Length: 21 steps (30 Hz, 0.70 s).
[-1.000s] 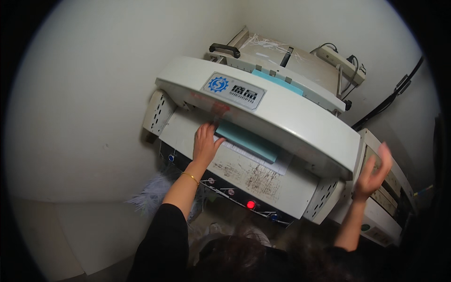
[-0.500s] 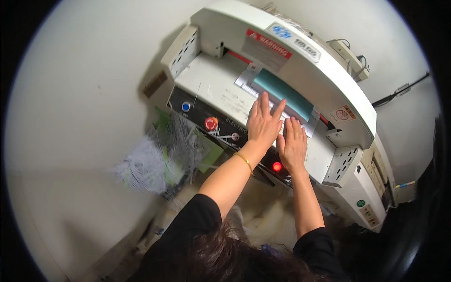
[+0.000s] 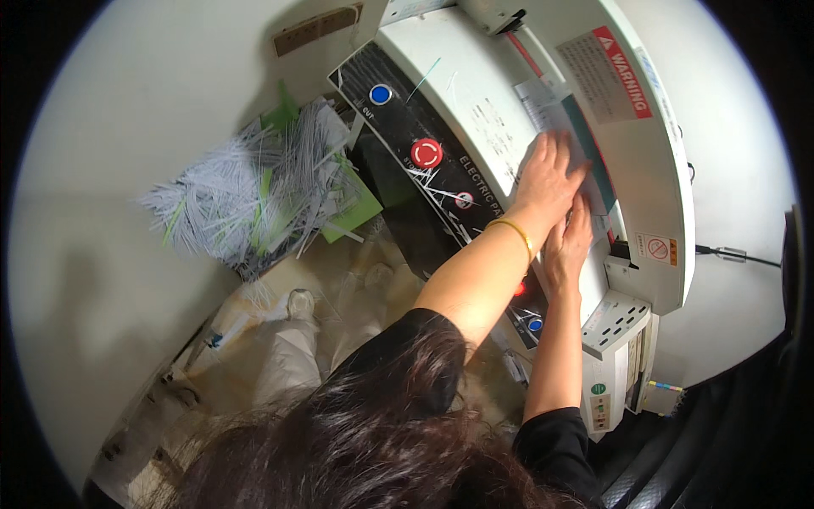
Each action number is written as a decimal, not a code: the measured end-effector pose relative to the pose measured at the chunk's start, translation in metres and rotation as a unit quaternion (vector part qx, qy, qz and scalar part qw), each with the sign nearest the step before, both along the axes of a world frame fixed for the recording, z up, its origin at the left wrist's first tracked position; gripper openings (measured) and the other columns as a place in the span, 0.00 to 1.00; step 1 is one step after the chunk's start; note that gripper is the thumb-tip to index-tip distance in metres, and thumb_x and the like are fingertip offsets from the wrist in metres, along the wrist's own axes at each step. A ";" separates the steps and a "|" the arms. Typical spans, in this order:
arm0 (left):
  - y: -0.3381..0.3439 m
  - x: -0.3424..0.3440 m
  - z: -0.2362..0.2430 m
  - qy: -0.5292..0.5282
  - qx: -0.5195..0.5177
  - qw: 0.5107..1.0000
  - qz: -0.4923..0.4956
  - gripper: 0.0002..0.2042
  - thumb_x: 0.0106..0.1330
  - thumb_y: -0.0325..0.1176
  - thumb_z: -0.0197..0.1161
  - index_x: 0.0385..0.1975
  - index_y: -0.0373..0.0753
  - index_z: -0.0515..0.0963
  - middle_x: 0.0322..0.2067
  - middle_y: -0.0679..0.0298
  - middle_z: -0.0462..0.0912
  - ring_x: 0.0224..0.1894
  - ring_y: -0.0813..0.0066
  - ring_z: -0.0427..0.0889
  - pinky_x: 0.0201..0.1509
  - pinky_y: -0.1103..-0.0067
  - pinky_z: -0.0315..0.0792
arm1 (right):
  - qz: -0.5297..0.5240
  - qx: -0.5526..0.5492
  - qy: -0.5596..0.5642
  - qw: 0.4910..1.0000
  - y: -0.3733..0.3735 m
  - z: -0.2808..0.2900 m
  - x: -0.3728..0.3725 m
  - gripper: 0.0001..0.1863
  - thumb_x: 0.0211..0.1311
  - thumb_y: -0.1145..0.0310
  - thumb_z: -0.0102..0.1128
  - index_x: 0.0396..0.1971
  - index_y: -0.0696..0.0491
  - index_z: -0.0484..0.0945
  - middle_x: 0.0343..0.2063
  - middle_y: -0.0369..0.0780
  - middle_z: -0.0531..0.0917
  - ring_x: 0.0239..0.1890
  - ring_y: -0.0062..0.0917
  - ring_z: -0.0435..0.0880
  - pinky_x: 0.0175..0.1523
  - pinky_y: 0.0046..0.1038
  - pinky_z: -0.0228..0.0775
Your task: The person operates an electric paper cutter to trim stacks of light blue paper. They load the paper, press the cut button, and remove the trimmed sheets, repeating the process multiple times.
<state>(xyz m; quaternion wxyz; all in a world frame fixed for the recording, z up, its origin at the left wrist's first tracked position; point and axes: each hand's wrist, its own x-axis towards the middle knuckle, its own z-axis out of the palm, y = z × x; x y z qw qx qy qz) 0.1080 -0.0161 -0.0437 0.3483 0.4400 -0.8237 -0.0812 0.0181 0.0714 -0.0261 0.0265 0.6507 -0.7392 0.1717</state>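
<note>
Both my hands reach onto the white bed of a paper cutting machine. There, a flat piece with a teal top and pale edges lies partly under the machine's raised front guard. My left hand, with a gold bangle at its wrist, rests with stretched fingers against the near side of this piece. Just to its right, my right hand lies flat with its fingers pointing the same way, close to the piece's near edge. Neither hand grips anything that I can see. The fingertips are slightly blurred.
A black front panel carries a blue button, a red stop knob and another blue button. Thin paper strips, white and green, are heaped at left below the machine. A cable hangs at right.
The view has turned and leaned toward the machine, so more of the strip heap and floor shows. Both hands stay at the teal-topped piece, and the left fingers are closer together.
</note>
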 end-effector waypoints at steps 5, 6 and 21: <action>-0.009 -0.012 0.001 -0.001 0.028 1.000 -0.010 0.24 0.62 0.47 0.52 0.60 0.58 0.69 0.64 0.44 0.59 0.67 0.47 0.55 0.72 0.58 0.37 | 0.006 -0.013 -0.019 1.000 -0.008 -0.001 -0.011 0.26 0.67 0.59 0.44 0.59 0.61 0.64 0.60 0.55 0.66 0.63 0.49 0.64 0.65 0.39 0.56; -0.009 -0.014 0.002 -0.003 0.038 0.999 -0.015 0.24 0.63 0.47 0.52 0.60 0.58 0.69 0.65 0.44 0.58 0.67 0.47 0.54 0.72 0.58 0.36 | 0.005 -0.014 -0.026 1.000 -0.007 -0.003 -0.015 0.25 0.68 0.60 0.44 0.59 0.61 0.65 0.60 0.55 0.66 0.63 0.49 0.63 0.65 0.39 0.55; -0.025 -0.036 0.004 -0.021 0.083 0.996 -0.001 0.21 0.65 0.46 0.48 0.60 0.65 0.69 0.67 0.54 0.57 0.68 0.54 0.54 0.72 0.62 0.39 | -0.008 -0.005 -0.076 0.997 -0.023 0.001 -0.030 0.29 0.67 0.59 0.48 0.63 0.61 0.61 0.63 0.50 0.65 0.67 0.38 0.61 0.69 0.31 0.49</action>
